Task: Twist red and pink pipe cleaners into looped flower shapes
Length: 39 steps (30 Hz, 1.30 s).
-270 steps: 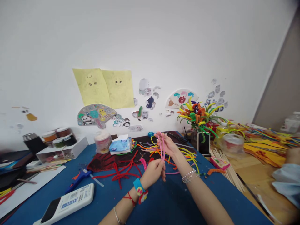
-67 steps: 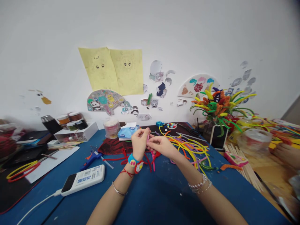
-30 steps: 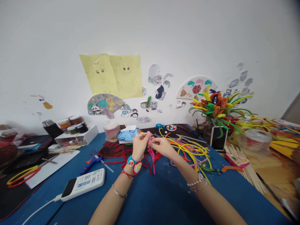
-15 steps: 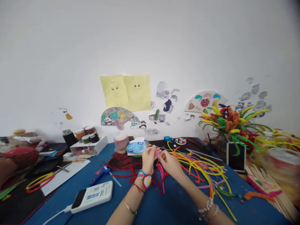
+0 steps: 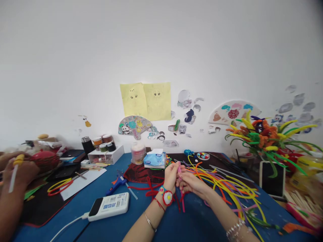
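Observation:
Close together over the blue table, both my hands work on a pink pipe cleaner (image 5: 179,167). My left hand (image 5: 171,175) pinches it near the top, its fingers closed. My right hand (image 5: 193,183) has its fingers bent and closed around the same pink piece, just below the left fingertips. A pink strip (image 5: 183,205) hangs beneath the hands; whether it is part of the held piece I cannot tell. Red pipe cleaners (image 5: 151,192) lie behind my left wrist. To the right spreads a loose pile of yellow, orange and purple pipe cleaners (image 5: 233,185).
A white power bank (image 5: 109,205) with a cable, a blue glue gun (image 5: 116,185) and a tissue pack (image 5: 154,159) lie left of my hands. A pipe-cleaner bouquet (image 5: 262,137) stands at right. Another person's hand (image 5: 25,169) holds a yellow-topped item at far left.
The view has swung left, so everything sits further right. My right hand's fingers have curled more, and the pink piece now stands more upright. The other person's hand has come into view.

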Tool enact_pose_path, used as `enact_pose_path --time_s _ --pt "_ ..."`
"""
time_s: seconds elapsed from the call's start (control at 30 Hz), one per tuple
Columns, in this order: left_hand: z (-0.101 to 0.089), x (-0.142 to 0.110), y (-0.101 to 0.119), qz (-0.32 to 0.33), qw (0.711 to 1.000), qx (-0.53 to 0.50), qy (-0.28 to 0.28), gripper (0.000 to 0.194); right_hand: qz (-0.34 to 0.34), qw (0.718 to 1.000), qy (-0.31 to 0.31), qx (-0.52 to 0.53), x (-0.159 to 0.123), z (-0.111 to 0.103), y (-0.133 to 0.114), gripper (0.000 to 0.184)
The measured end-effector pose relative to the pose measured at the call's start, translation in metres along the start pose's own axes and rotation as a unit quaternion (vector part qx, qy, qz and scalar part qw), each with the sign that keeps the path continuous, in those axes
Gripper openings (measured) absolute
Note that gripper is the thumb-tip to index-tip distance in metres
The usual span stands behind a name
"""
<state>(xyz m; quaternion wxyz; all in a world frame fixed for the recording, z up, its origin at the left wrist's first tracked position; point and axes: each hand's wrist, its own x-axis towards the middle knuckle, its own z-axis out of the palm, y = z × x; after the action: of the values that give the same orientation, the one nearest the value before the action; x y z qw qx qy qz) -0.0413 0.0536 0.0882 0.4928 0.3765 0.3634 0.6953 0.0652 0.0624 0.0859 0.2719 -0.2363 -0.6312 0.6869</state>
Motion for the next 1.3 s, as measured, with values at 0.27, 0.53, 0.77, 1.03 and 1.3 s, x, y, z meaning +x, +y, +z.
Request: enact_pose_path --time_s 0.27,0.53,0.77,1.03,1.3 --pt "-0.003 0.002 -0.007 0.024 0.998 0.051 -0.007 0.036 0.015 0.999 0.003 -0.040 0.004 -0.006 0.008 0.046" --pt "-0.009 0.007 -0.011 0.079 0.997 0.007 0.006 0.025 0.021 0.997 -0.005 -0.076 0.006 -0.003 0.011 0.049" --pt "-0.008 0.008 -0.009 -0.010 0.995 -0.096 0.036 0.027 -0.009 0.997 -0.024 -0.079 0.005 -0.002 0.012 0.045" --pt "-0.009 0.008 -0.011 -0.058 0.996 -0.012 -0.068 0.035 -0.016 0.992 0.009 -0.126 0.007 -0.004 0.016 0.046" --pt "-0.013 0.013 -0.014 -0.021 0.995 0.061 -0.074 0.035 -0.001 0.990 0.018 -0.139 0.007 -0.001 0.016 0.046"
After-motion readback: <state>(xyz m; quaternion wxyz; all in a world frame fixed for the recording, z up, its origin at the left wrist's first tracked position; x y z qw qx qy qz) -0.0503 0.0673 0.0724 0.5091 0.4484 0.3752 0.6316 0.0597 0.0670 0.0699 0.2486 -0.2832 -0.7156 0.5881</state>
